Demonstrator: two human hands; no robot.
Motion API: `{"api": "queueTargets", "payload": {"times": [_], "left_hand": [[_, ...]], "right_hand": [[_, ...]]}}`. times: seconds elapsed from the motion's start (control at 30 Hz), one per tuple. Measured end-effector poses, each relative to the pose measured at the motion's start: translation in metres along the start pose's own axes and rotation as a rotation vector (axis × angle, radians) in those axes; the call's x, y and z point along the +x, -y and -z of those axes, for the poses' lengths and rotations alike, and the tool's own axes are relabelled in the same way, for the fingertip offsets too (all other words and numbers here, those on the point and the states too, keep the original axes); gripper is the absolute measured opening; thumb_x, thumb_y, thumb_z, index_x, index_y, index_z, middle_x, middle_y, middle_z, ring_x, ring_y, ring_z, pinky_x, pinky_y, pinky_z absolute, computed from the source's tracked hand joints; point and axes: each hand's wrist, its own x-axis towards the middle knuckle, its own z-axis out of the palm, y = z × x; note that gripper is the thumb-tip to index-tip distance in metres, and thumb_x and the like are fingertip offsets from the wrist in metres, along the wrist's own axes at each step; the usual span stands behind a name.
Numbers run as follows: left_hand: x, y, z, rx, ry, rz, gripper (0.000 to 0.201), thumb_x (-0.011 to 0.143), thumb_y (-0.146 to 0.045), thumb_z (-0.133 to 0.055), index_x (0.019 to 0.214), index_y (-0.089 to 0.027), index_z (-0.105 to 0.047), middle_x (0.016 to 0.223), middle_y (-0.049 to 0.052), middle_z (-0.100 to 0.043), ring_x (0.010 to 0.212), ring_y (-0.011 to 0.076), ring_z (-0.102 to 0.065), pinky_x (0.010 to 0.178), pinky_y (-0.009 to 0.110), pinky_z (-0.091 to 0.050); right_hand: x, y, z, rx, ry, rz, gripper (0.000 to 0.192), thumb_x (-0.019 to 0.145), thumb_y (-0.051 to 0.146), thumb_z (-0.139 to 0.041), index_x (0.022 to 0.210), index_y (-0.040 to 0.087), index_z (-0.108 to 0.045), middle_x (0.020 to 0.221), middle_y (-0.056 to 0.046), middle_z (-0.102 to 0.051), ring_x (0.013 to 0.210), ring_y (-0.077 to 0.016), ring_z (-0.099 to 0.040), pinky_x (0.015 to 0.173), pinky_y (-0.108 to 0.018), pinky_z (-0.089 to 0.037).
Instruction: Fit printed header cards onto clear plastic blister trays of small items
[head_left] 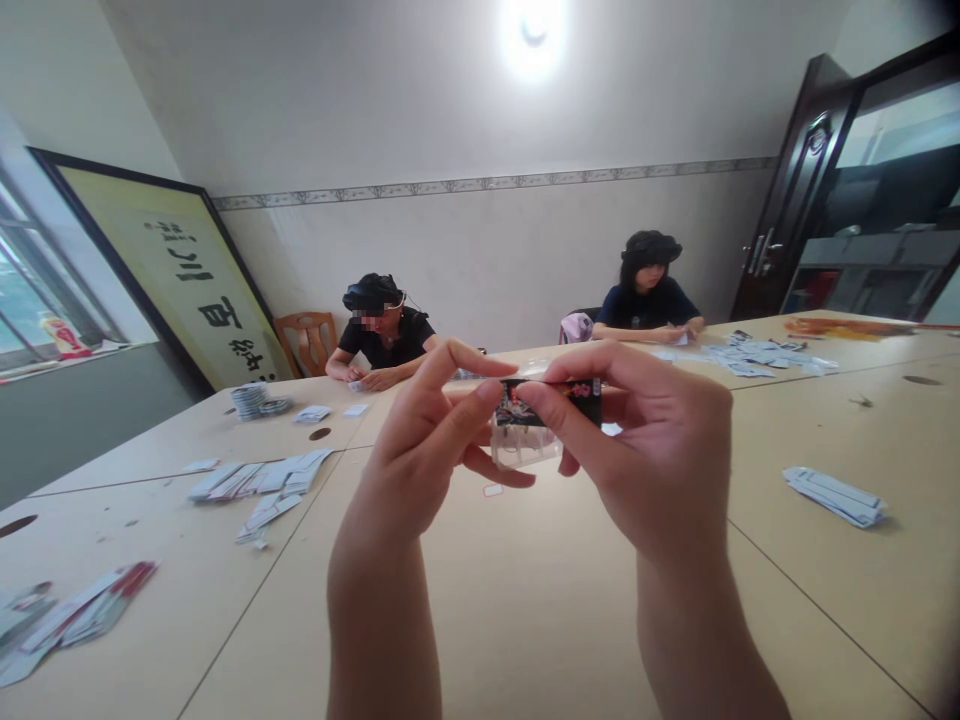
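**While you held the packet above the desk**

As your left hand (431, 440) and right hand (645, 450) met above the desk (525, 600), both sets of fingers pinched a small dark packet (551, 400) with a clear sleeve beneath it, loose cards (832, 495) lying well apart.

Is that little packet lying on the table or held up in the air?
Held up: the small packet is pinched between left hand and right hand, above the table.

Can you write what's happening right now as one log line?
left hand: pinching small packet | right hand: pinching packet top | table: card piles
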Motion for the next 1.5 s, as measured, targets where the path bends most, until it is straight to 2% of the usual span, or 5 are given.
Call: {"api": "queueTargets", "payload": {"times": [0.23, 0.57, 1.0, 1.3, 1.5], "left_hand": [[0.0, -0.002, -0.004, 0.047, -0.068, 0.032, 0.026, 0.097, -0.047, -0.06, 0.101, -0.022, -0.056, 0.064, -0.003, -0.063, 0.058, 0.016, -0.068, 0.059, 0.04, -0.069], [0.0, -0.003, -0.003, 0.009, -0.023, 0.01, 0.017, 0.096, -0.036, -0.063, 0.103, -0.022, -0.057, 0.073, -0.003, -0.069, 0.061, 0.0144, -0.07, 0.06, 0.036, -0.068], [-0.003, -0.004, -0.012, 0.1, -0.122, -0.008, 0.017, 0.097, -0.037, -0.062, 0.098, -0.022, -0.055, 0.073, -0.004, -0.066, 0.063, 0.0125, -0.069, 0.055, 0.024, -0.065], [-0.006, -0.005, -0.017, 0.272, -0.195, -0.07, 0.019, 0.097, -0.04, -0.062, 0.096, -0.022, -0.056, 0.074, -0.004, -0.062, 0.056, 0.0077, -0.06, 0.055, 0.025, -0.066], [-0.007, -0.003, -0.016, 0.314, -0.209, -0.063, 0.02, 0.098, -0.041, -0.06, 0.099, -0.022, -0.055, 0.069, -0.004, -0.058, 0.067, 0.0121, -0.065, 0.056, 0.025, -0.067]], "right_hand": [[0.001, -0.001, 0.0, -0.014, -0.004, 0.002, 0.012, 0.082, 0.016, -0.075, 0.072, 0.02, -0.069, 0.066, 0.004, -0.067, 0.044, -0.0078, -0.055, 0.039, -0.022, -0.045], [0.001, 0.0, 0.001, -0.002, 0.009, -0.02, 0.012, 0.082, 0.016, -0.074, 0.072, 0.021, -0.069, 0.065, 0.004, -0.066, 0.044, -0.0084, -0.055, 0.039, -0.022, -0.045], [0.001, -0.001, 0.001, 0.027, 0.027, -0.047, 0.012, 0.082, 0.016, -0.074, 0.072, 0.02, -0.069, 0.071, 0.002, -0.069, 0.049, -0.0088, -0.057, 0.042, -0.021, -0.047], [0.004, -0.01, -0.001, 0.049, 0.029, -0.088, 0.012, 0.082, 0.026, -0.077, 0.076, 0.02, -0.068, 0.069, 0.002, -0.066, 0.046, -0.0084, -0.056, 0.036, -0.019, -0.041], [0.005, -0.015, -0.002, 0.015, 0.054, -0.151, 0.021, 0.081, 0.033, -0.079, 0.078, 0.02, -0.062, 0.061, 0.004, -0.064, 0.038, -0.0088, -0.055, 0.033, -0.019, -0.039]]}}
